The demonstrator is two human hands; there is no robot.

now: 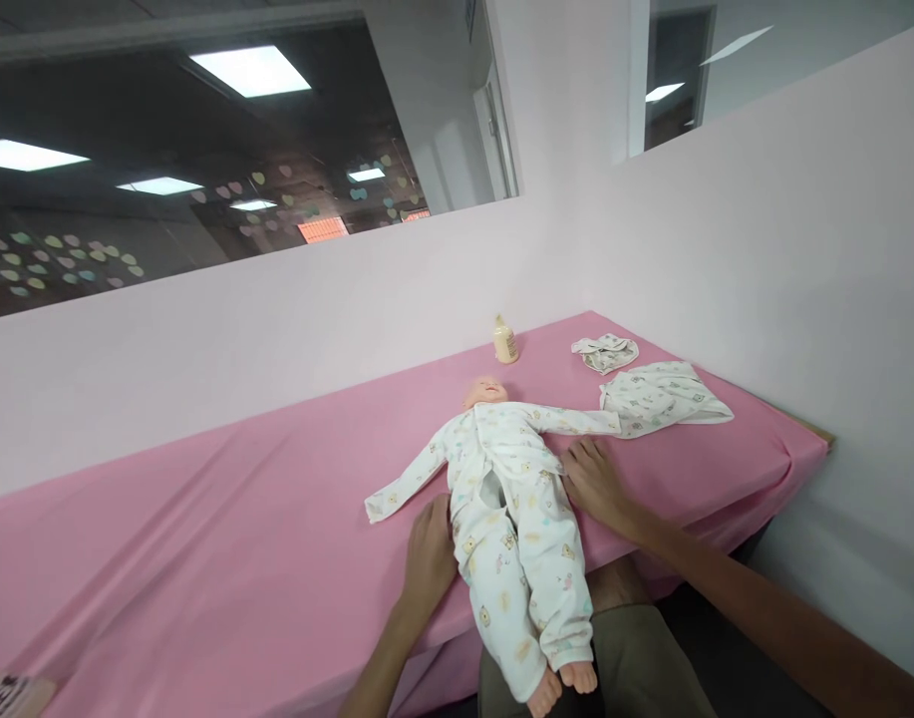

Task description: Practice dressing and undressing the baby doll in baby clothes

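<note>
Clearly the broadest thing is the pink sheet point(277, 538) over the tabletop, running under the doll and well out to either side of it. The doll point(487, 389) lies face up on that sheet, head toward the wall, bare feet beyond the near edge and above the person's lap. It wears patterned trousers point(553, 538), parted by a gap between the legs, and a matching top point(493, 434) with its sleeves flung wide. Right of the doll, a larger patterned cloth point(658, 394) meets the end of one sleeve.

Close against the doll's left side is the left hand point(429, 558), fingers bent and held together by the trousers. On the other side, the right hand point(595, 484) curls its fingers at the waist, by the hem of the top; I cannot tell whether either hand pinches fabric. Beyond the doll's head, to the right, sits a small crumpled cloth point(606, 352), and nearer the head stands a pump bottle point(505, 341).

The clothes look soft and limp, likely to bunch or ride up; the doll is probably light, with firm head and feet (the body's stiffness is anyone's guess). Both sides of the waist give the steadiest hold, while sleeve ends would merely flop.
</note>
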